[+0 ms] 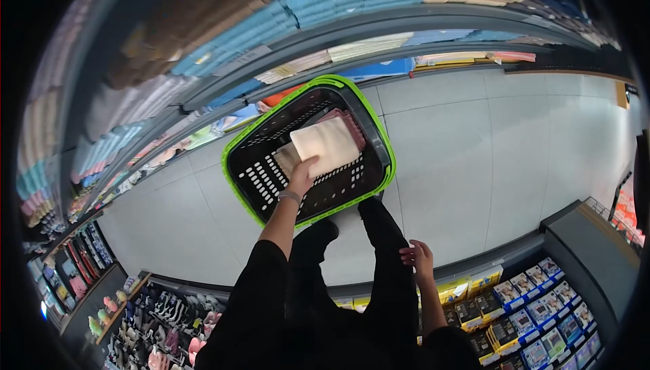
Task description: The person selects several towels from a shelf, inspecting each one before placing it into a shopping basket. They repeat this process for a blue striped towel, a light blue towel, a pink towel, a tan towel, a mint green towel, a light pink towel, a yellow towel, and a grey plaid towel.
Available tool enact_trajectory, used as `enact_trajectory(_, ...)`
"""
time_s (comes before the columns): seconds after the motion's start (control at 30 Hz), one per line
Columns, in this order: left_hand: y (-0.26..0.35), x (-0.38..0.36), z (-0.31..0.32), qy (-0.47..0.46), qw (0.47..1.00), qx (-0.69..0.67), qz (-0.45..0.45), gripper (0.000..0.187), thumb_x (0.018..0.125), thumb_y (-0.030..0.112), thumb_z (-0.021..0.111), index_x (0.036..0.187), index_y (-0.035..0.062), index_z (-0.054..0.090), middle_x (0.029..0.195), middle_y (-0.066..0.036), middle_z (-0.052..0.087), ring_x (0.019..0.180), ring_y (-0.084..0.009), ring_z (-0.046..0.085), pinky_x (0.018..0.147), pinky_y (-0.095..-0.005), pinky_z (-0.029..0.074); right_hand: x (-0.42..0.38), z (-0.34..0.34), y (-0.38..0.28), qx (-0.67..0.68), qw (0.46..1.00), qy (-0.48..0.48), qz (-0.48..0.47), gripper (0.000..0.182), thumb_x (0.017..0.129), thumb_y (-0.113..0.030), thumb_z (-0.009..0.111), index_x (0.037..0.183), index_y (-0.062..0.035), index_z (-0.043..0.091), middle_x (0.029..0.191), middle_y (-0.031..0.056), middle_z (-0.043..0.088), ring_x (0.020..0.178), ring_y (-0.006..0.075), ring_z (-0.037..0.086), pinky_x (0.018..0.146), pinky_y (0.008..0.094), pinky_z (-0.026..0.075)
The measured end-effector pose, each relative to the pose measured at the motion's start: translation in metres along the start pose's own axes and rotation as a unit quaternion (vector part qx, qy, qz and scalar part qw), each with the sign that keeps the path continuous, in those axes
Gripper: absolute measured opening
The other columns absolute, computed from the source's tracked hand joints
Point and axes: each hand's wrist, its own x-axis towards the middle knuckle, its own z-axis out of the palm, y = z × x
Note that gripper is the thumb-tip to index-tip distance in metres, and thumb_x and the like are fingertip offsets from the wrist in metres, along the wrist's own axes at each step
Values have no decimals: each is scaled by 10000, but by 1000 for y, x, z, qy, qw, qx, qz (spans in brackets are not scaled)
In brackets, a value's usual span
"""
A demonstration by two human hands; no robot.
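Observation:
My left hand reaches into a black shopping basket with a green rim and grips the edge of a folded cream towel. Under and beside that towel lie a mauve folded towel and a beige-brown one, both inside the basket. My right hand hangs near my right leg, away from the basket, with its fingers apart and nothing in them.
Shelves of folded towels run along the far side and the left. Behind me stand racks with boxed goods at the right and hanging items at the left. Grey floor tiles lie between.

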Motion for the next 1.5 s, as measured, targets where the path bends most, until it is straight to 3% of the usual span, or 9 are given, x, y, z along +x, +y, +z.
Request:
enact_trajectory(0.13,-57,99,-27,-75,993,-82,-41,379,798,75,608,1159,52,495,1111,-86,565,1015,-229,556,885,-362,456,40,11,-18,12,998,32,-50,300,934,-233,392,1100,-10,507,859,146,640,731,189,624,618,271,502)
enact_trajectory(0.43,-107,153,-135,83,982,168,-16,211,810,157,596,1005,86,559,862,-26,605,794,-129,588,698,-252,488,74,74,2,0,986,-17,-167,280,938,-189,409,1107,14,504,911,137,637,807,183,617,742,281,502)
enact_trajectory(0.53,-64,83,-122,168,970,171,34,171,813,135,571,980,94,573,830,-10,596,740,-124,573,645,-237,477,37,99,-2,16,986,-58,-158,278,938,-186,411,1107,14,505,905,131,638,796,174,617,733,275,504)
enact_trajectory(0.67,-17,-6,-154,71,976,166,120,170,800,118,562,964,86,592,803,-10,593,750,-99,565,611,-230,455,-22,138,-5,-26,982,-94,-163,265,937,-179,416,1092,9,519,886,143,643,768,181,625,709,282,514)
enact_trajectory(1.03,140,-326,-216,62,985,158,11,258,831,159,555,1047,18,565,864,-112,653,752,-157,629,675,-271,515,-167,234,-9,-157,939,-232,-199,232,933,-184,407,1063,-31,523,885,160,642,754,214,636,665,310,522)
enact_trajectory(1.13,214,-376,-220,8,973,156,173,255,854,169,513,1063,28,555,927,-107,649,830,-165,623,718,-276,508,-189,245,-19,-194,927,-245,-206,238,938,-182,392,1067,-28,520,890,168,642,759,220,640,665,310,522)
enact_trajectory(1.3,414,-437,-120,117,743,303,585,173,885,143,532,927,-11,599,844,-76,626,789,-144,574,717,-269,451,-210,253,-62,-210,918,-263,-210,260,935,-174,380,1082,-3,509,884,176,644,755,232,644,679,303,527)
enact_trajectory(1.47,545,-503,-8,200,415,465,756,328,795,96,600,1106,23,524,1019,-171,566,962,-334,534,812,-376,432,-217,267,-123,-225,914,-257,-217,271,923,-138,363,1086,22,510,924,193,639,801,251,645,699,313,532)
enact_trajectory(1.5,559,-499,0,197,416,465,757,328,795,96,600,1106,23,524,1019,-171,566,962,-334,534,812,-376,432,-218,271,-134,-194,914,-278,-222,275,918,-129,362,1092,29,507,938,199,635,813,255,644,706,323,534)
